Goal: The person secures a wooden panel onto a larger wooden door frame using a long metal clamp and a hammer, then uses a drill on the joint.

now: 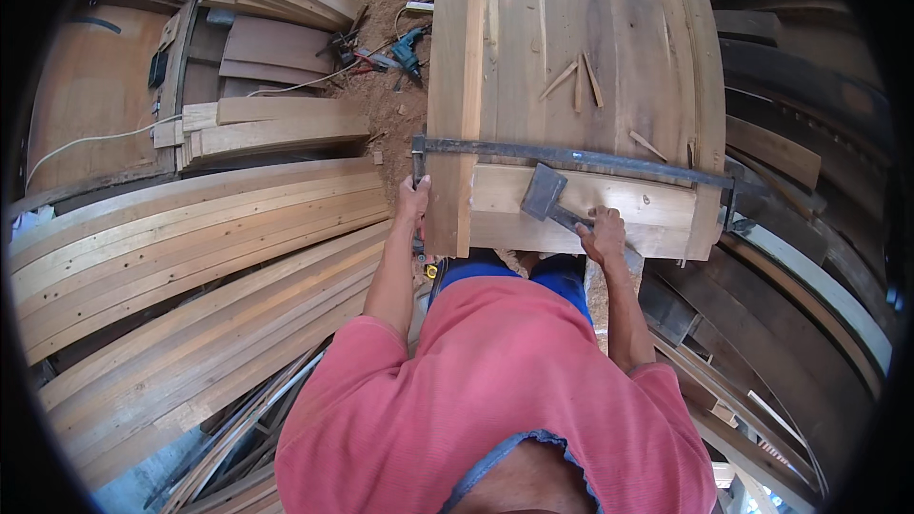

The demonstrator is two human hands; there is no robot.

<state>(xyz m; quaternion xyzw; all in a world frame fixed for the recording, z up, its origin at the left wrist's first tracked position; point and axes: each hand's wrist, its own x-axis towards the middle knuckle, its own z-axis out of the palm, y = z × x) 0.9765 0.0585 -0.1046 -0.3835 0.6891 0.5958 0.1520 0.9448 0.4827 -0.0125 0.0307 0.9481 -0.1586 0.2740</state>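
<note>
Door panel: a wooden door panel (571, 86) lies flat in front of the person, its near end just above the knees, with sawdust floor to its left.
Bar clamp: a dark bar clamp (571, 157) crosses the panel from its left edge to its right edge, just above the bottom rail.
Left hand: the left hand (413, 202) is closed around the near left corner of the panel, where the clamp's end sits.
Right hand: the right hand (604, 236) is wrapped around the handle of a hatchet (547, 195), whose flat head rests on the bottom rail.
Handling, panel: looks heavy and stiff; best held by the side stiles or near edge, not by the thin inner boards.
Handling, hatchet: head-heavy with a sharp edge; grip low on the handle.
Loose bits: thin wood slivers (576, 81) lie on the panel's middle.
Around: curved planks (190, 247) stacked at left; a power drill (409, 48) on the floor.
</note>
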